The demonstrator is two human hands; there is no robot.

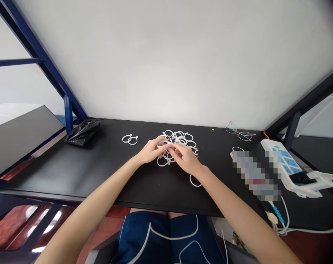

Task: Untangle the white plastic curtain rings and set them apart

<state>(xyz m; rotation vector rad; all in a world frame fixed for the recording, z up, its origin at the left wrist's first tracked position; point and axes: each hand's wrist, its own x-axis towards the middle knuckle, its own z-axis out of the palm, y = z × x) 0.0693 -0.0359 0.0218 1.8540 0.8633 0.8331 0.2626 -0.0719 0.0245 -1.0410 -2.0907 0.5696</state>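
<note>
A loose pile of white curtain rings (pixel 180 136), each with a small eyelet, lies on the black table (pixel 144 183). Over the pile's near left side, my left hand (pixel 153 149) pinches one white curtain ring (pixel 162 143) between thumb and fingers. My right hand (pixel 185 157) meets it there, its thumb and fingertips closed at the same ring's eyelet end; the small part between the fingertips is hidden. Two linked-looking rings (pixel 130 139) lie apart to the left. Another ring (pixel 195 180) rests partly behind my right forearm.
A black plastic bag (pixel 83 132) sits at the far left. To the right are eyeglasses (pixel 240 134), a phone-like blurred device (pixel 255 176) on a cable and a white power strip (pixel 288 165). A white wall stands behind, with blue metal posts (pixel 68 110) at left.
</note>
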